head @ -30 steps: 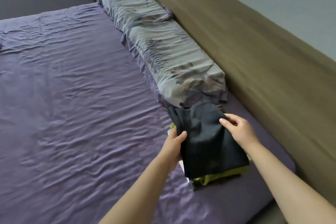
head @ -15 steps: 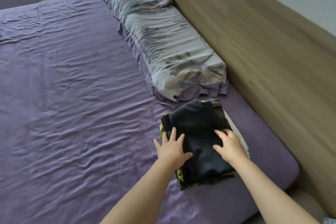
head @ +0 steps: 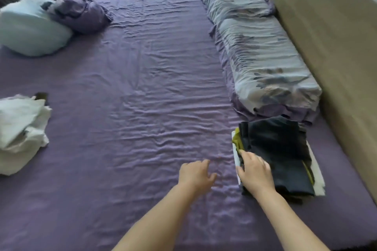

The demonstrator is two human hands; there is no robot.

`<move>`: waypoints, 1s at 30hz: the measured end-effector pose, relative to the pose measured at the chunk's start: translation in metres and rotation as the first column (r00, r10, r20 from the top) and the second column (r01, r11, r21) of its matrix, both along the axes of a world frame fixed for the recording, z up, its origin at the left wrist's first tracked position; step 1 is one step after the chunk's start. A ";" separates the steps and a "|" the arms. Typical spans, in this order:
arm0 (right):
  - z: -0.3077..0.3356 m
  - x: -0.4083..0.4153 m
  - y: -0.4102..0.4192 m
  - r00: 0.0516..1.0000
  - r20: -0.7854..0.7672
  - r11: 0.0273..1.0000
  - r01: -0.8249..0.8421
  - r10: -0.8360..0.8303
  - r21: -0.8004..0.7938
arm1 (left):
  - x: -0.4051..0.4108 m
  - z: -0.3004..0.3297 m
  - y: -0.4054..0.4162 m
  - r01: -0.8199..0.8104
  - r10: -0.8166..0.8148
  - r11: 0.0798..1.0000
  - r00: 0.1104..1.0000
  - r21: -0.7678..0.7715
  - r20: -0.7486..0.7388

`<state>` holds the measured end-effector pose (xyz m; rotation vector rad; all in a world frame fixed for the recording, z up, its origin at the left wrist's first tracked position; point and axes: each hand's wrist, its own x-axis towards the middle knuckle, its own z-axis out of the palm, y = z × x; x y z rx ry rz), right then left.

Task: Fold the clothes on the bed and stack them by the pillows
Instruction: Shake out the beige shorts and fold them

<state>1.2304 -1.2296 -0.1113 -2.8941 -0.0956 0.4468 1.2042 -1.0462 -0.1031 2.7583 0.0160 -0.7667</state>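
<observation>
Stack (head: 277,155) of folded clothes, dark garment on top over yellow-green and white layers, lies on the purple sheet (head: 142,118) just beside the near end of 2 pillows (head: 265,63) along the headboard (head: 336,57). Right hand (head: 256,172) rests flat on the stack's near left corner, fingers relaxed; left hand (head: 196,173) hovers beside it over the sheet, fingers loosely spread, holding nothing. Farther left lies a crumpled white garment (head: 20,132); beyond it, a pale blue cushion (head: 30,26) touches a bunched purple cloth (head: 81,12).

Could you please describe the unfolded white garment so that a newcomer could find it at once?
Start at the purple bed sheet and look to its left edge. The white garment lies there crumpled, unlike the neatly folded stack by the pillows.
</observation>
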 end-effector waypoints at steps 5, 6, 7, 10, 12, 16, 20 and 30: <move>0.014 -0.036 0.077 0.968 -0.109 0.973 -0.229 0.226 -0.018 | -0.058 0.022 0.069 -0.132 0.134 0.990 0.990 0.050 -0.033; 0.017 -0.046 0.091 0.956 -0.118 0.961 -0.274 0.269 -0.031 | -0.072 0.026 0.084 -0.169 0.171 0.984 0.985 0.047 -0.028; 0.020 -0.056 0.106 0.943 -0.119 0.946 -0.318 0.310 -0.054 | -0.087 0.030 0.100 -0.206 0.207 0.977 0.978 0.045 -0.020; 0.029 -0.093 0.152 0.908 -0.114 0.906 -0.414 0.404 -0.085 | -0.134 0.045 0.148 -0.276 0.276 0.959 0.961 0.071 0.003; 0.036 -0.120 0.184 0.887 -0.102 0.887 -0.457 0.450 -0.069 | -0.167 0.056 0.181 -0.297 0.296 0.949 0.955 0.106 0.027; 0.055 -0.174 0.251 0.853 -0.025 0.852 -0.522 0.521 -0.052 | -0.236 0.080 0.240 -0.350 0.343 0.927 0.936 0.136 0.075; 0.081 -0.230 0.317 0.832 0.045 0.833 -0.551 0.553 -0.041 | -0.310 0.102 0.293 -0.404 0.390 0.905 0.913 0.135 0.120; 0.115 -0.328 0.464 0.762 0.036 0.763 -0.646 0.646 -0.034 | -0.443 0.133 0.427 -0.595 0.573 0.792 0.802 0.139 0.168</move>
